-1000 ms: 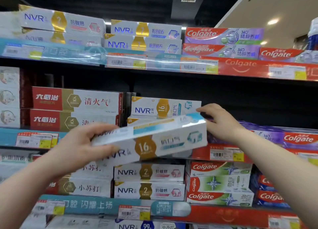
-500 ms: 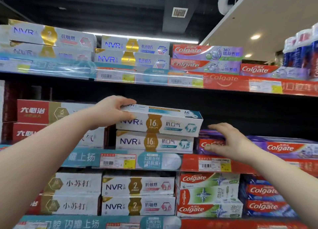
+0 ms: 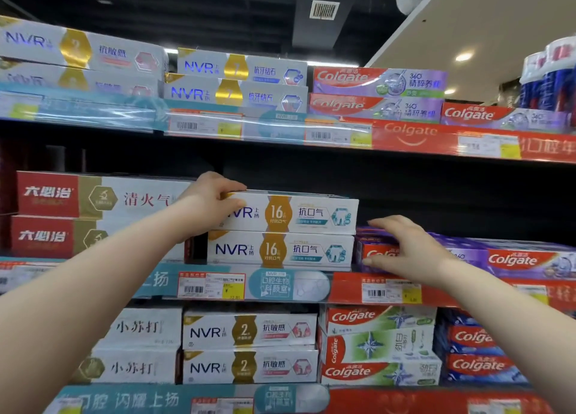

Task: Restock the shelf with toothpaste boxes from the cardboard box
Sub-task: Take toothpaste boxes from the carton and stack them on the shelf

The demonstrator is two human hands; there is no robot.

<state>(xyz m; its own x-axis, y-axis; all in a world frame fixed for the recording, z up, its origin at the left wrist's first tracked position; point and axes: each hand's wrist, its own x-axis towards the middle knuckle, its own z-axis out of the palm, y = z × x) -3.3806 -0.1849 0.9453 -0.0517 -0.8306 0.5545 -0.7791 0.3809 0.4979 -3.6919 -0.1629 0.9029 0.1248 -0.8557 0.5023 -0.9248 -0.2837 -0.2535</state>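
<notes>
Now, top NVR box (image 3: 299, 212): stacked on lower NVR box (image 3: 280, 250)
Left hand (image 3: 215, 200): clamped on its left end
Right hand (image 3: 405, 251): fingers spread, empty, at Colgate box (image 3: 378, 253) just right

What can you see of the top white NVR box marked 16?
The top NVR box is a long white cardboard carton with blue lettering, a gold band reading 16 and a teal tooth picture. It lies flat, face out, stacked on an identical lower NVR box. The left hand grips its left end.
</notes>
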